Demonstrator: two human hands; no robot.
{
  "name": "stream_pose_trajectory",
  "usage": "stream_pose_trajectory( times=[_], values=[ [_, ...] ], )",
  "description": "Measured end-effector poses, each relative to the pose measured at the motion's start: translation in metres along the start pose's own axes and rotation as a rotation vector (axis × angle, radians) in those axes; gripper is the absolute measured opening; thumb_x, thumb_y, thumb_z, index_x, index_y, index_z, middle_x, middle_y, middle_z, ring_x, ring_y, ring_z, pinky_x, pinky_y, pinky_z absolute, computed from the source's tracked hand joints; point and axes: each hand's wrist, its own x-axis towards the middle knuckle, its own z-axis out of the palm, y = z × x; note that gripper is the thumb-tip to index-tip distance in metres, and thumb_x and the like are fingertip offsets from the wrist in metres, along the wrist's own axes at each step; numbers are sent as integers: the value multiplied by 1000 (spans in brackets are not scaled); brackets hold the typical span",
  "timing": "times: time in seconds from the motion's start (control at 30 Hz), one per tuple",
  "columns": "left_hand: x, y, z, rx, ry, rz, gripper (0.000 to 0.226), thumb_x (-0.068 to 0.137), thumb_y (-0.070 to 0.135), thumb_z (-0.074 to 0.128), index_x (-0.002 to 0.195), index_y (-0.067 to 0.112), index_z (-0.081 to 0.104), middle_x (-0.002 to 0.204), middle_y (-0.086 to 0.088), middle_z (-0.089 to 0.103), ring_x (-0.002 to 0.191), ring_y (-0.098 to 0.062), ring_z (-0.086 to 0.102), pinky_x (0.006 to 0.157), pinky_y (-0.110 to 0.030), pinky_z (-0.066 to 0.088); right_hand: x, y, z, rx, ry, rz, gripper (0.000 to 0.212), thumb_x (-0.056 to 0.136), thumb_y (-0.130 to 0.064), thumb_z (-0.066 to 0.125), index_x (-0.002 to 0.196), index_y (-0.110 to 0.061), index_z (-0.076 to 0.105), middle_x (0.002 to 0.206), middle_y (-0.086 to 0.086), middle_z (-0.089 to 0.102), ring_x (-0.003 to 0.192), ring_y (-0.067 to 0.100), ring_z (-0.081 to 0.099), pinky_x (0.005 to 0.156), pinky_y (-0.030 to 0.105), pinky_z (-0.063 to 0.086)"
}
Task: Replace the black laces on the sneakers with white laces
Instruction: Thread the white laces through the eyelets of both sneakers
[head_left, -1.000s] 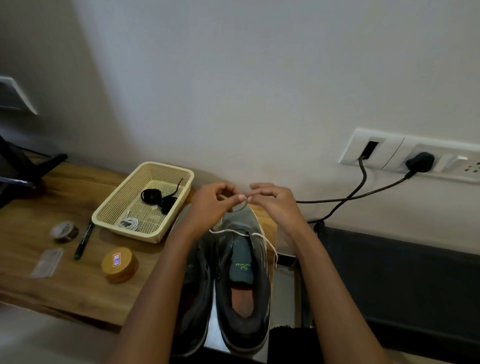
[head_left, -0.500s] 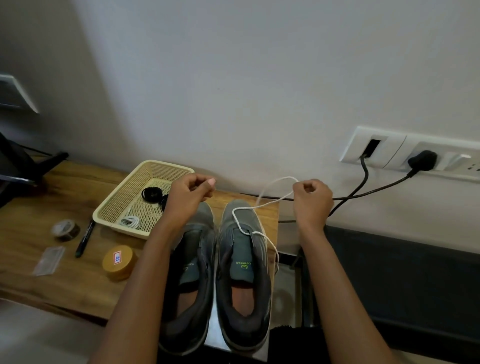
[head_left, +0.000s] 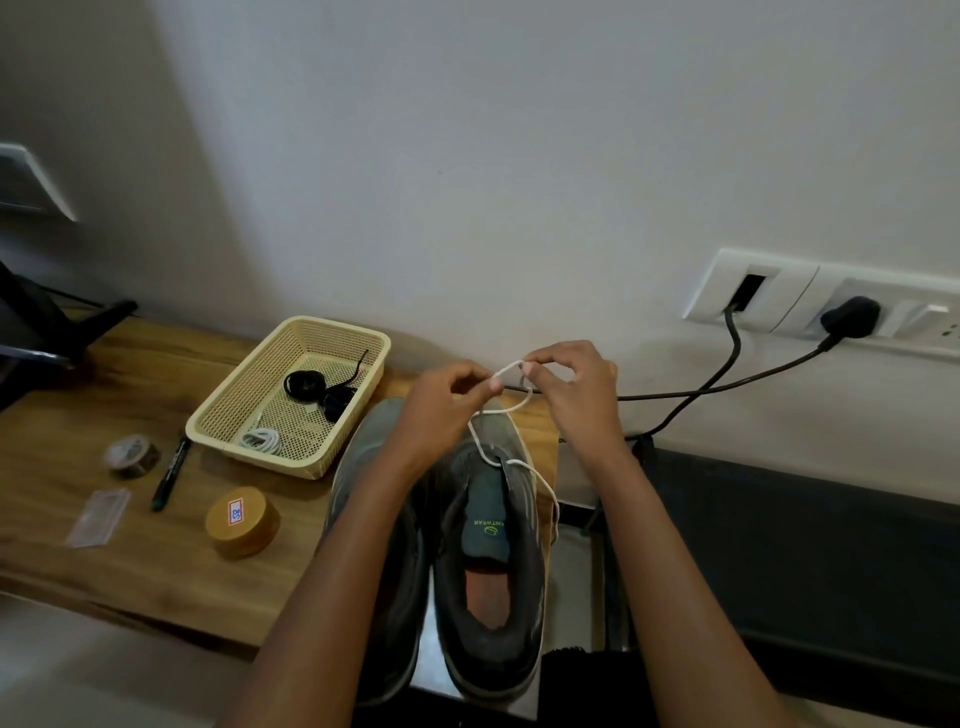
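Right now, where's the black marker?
Head view, left side: the black marker lies on the wooden table, between the tape roll and the near-left corner of the basket.

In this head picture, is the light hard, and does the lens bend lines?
Head view: the light is dim and soft, with only a faint shadow behind the basket; head view, right edge: the wide lens slants the socket plate.

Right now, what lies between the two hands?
A short stretch of white lace, pinched by the left hand and the right hand; the head view shows it.
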Motion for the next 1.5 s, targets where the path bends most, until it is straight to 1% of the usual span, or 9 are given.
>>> stream_pose_trajectory(
  times=[0.2, 0.43, 0.63, 0.87, 1.0, 1.1, 1.23, 1.37, 1.5],
  values=[
    [2, -12, -21, -134, 47, -92, 10, 91, 11, 61, 93, 16, 69, 72, 5, 66, 61, 5, 61, 68, -10, 48, 5, 11, -3, -61, 250, 65, 11, 91, -12, 58, 93, -10, 69, 101, 0, 56, 109, 24, 44, 66, -6, 25],
    [0, -16, -28, -93, 81, -112, 25, 92, 2, 55, 112, 11, 68, 81, 7, 68, 69, 1, 61, 68, -4, 45, 8, 25, 0, -107, 319, 177, 14, 90, -12, 57, 96, -10, 69, 104, 8, 64, 107, 30, 53, 64, 19, 32],
    [1, -18, -23, 101, -72, -49, 46, 93, 8, 56, 137, 20, 48, 75, 22, 70, 72, 10, 64, 81, -14, 48, -3, 6, 13, -327, -21, -69, 32, 83, -13, 63, 113, -22, 67, 122, -6, 56, 116, 22, 34, 88, 25, 27],
    [-2, -15, -25, 162, -182, -126, 57, 94, 11, 54, 145, 24, 33, 39, 19, 51, 41, 9, 44, 55, -15, 34, -16, 0, 38, -430, -246, -199, 15, 87, -28, 64, 98, -25, 73, 105, -9, 68, 104, 17, 41, 89, 35, 29],
    [-2, -16, -27, 89, -186, -207, 55, 96, 15, 52, 147, 23, 32, 88, 4, 70, 82, 1, 62, 89, -22, 41, -16, 1, 37, -333, -232, -177, 10, 82, -25, 70, 88, -19, 75, 93, -5, 69, 94, 15, 37, 87, 37, 36],
    [-2, -17, -27, -1, -99, -260, 41, 98, 11, 45, 139, 16, 45, 80, 0, 68, 80, -12, 65, 98, -33, 43, -16, 6, 36, -352, -247, -121, 3, 80, -19, 70, 81, -17, 72, 87, -2, 68, 95, 16, 38, 81, 33, 39],
    [-6, -14, -24, 615, -91, -285, 18, 91, 37, 55, 90, 22, 65, 88, 7, 67, 94, -16, 59, 99, -37, 29, -15, 21, 36, -446, -302, -7, 16, 75, -24, 69, 63, -21, 59, 79, 2, 65, 94, 25, 47, 78, 33, 38],
    [-14, -2, -4, 915, -321, -411, 37, 83, 56, 57, 104, 25, 58, 103, 5, 64, 105, -20, 56, 103, -45, 18, -14, 29, 36, -534, -356, 20, 14, 77, -23, 68, 65, -15, 65, 83, 3, 60, 98, 27, 47, 85, 34, 34],
    [-17, -2, 8, 1095, -246, -378, 26, 84, 48, 60, 90, 24, 56, 90, 4, 65, 90, -18, 58, 96, -43, 22, -16, 32, 42, -596, -400, 24, 11, 80, -24, 67, 85, -15, 73, 102, 5, 57, 109, 28, 43, 85, 35, 43]
  ],
)
